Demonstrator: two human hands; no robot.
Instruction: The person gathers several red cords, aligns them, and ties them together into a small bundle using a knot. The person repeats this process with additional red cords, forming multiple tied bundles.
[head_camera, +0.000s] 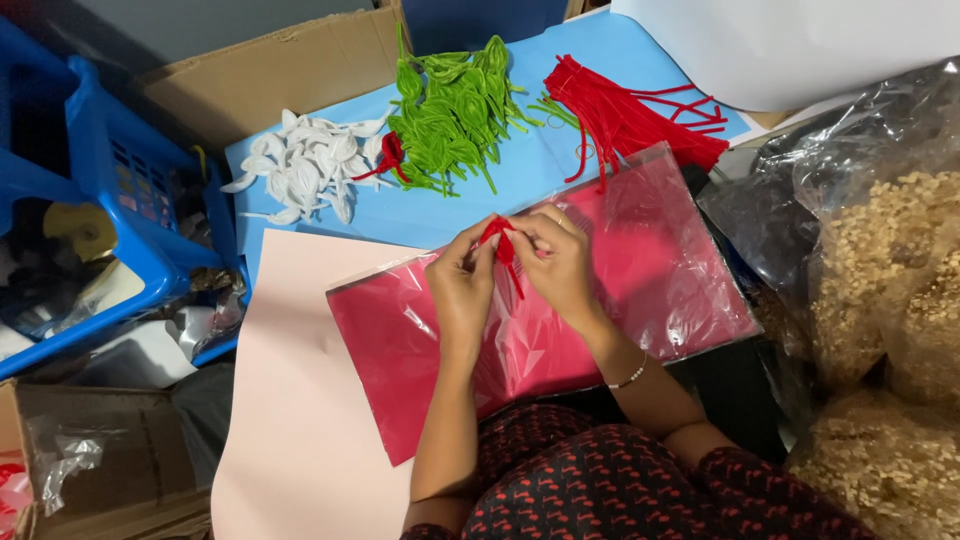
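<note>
We pinch a bent red fuzzy pipe cleaner (503, 243) between both hands, left hand (462, 280) and right hand (556, 262) each with a closed grip on it, above the glossy red plastic-wrapped sheet (640, 290); beyond lie white petal shapes (305, 165), green pipe-cleaner leaves (450, 110) and straight red pipe cleaners (625, 115) on the blue table (520, 180).

Craft workshop: pipe-cleaner piles (450, 110), cardboard boxes (270, 75), supply bags (880, 260)

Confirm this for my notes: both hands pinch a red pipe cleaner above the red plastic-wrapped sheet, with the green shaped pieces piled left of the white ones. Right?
Not quite. In the head view the green pieces lie right of the white pieces. The rest holds: left hand and right hand pinch the red pipe cleaner above the red sheet.
</note>
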